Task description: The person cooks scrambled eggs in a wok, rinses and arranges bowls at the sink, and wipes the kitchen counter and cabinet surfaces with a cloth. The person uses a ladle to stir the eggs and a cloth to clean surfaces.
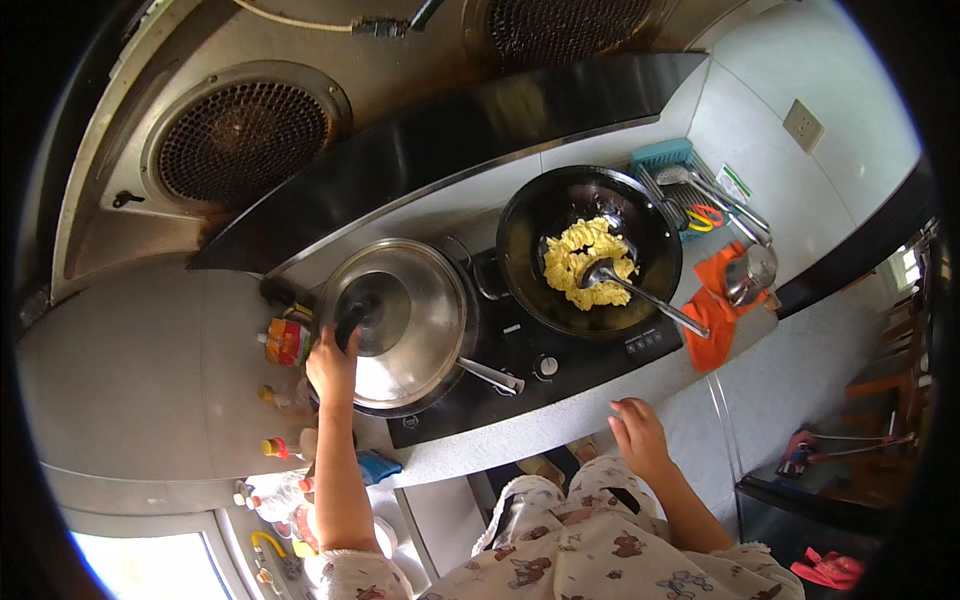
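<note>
My left hand (334, 366) is closed around the black knob (346, 321) of a domed metal lid (420, 307). The lid covers a pan at the left of the black cooktop (465, 409), so the pan's contents are hidden. A metal handle (491, 375) sticks out at the pan's right. Empty and with fingers slightly spread, my right hand (641, 435) hovers near the counter's front edge. Beyond it stands a black wok (517, 300) with scrambled egg (589, 232) in it. A metal spatula (652, 301) rests in the egg, its handle lying over the wok's rim.
An orange cloth (709, 341) and a metal container (750, 274) are right of the wok. Behind them, a teal rack (664, 152) holds utensils and scissors (703, 217). Bottles (281, 448) and a sauce pouch (286, 343) line the left side. A range hood (405, 82) hangs above.
</note>
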Action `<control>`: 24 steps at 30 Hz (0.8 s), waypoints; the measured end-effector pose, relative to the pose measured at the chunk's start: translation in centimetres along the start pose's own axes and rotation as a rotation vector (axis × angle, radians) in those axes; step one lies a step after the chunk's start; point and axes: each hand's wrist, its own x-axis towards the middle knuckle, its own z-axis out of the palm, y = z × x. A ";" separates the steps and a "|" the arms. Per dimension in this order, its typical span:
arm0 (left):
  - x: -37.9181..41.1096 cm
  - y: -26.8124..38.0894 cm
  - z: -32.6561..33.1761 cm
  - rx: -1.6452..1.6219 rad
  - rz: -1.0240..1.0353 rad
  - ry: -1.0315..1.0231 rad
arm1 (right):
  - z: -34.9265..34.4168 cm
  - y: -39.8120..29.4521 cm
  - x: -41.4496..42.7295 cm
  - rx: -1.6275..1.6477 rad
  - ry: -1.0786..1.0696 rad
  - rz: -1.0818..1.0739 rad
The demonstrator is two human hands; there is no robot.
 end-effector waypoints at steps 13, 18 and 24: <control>-16.2 6.8 -7.9 -0.214 0.215 0.274 | 15.9 0.5 6.8 -0.087 -0.468 -0.202; -28.0 5.6 -5.9 -0.379 -0.026 -0.230 | 23.4 3.1 8.6 0.065 -0.428 0.006; -35.4 4.0 -6.7 -0.426 -0.190 -0.219 | 27.6 6.0 7.6 0.414 -0.430 0.087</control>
